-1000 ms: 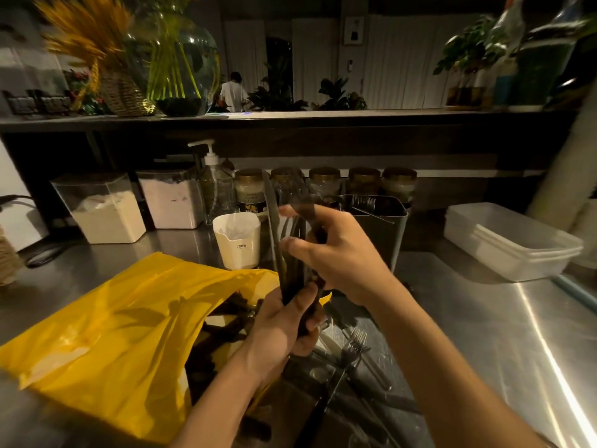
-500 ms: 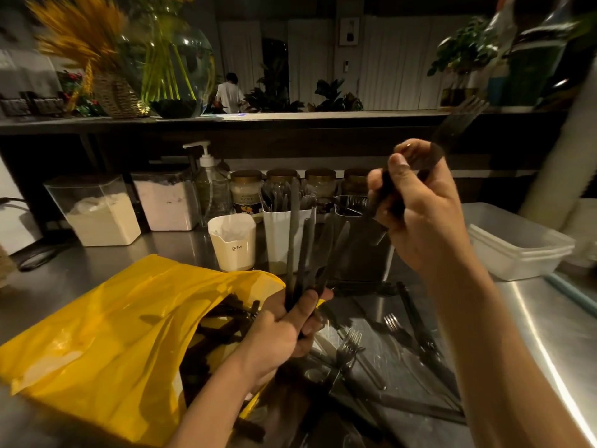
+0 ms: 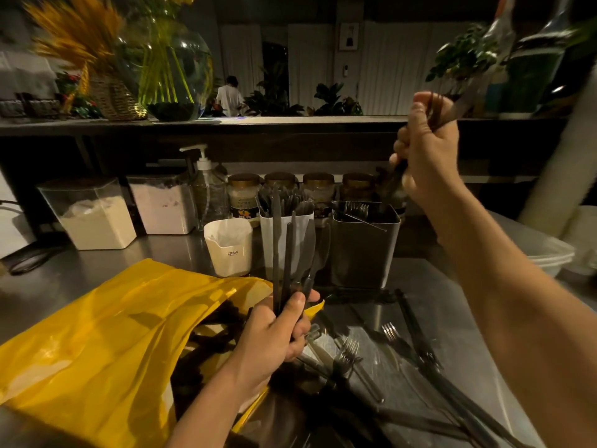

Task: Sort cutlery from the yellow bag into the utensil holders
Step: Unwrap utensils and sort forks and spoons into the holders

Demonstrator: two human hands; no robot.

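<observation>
Head view: right hand (image 3: 426, 156) grip clamped on one cutlery piece (image 3: 392, 184), long axis steep, lower end just above the steel holder (image 3: 363, 253). Left hand (image 3: 274, 333) grip clamped on upright knives (image 3: 276, 250) beside the yellow bag (image 3: 106, 334). Right hand is nearer the holder.

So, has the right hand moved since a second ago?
Yes. The right hand, gripping cutlery, rose up and rightward: it was in front of the grey holder, now it is above its right edge.
</observation>
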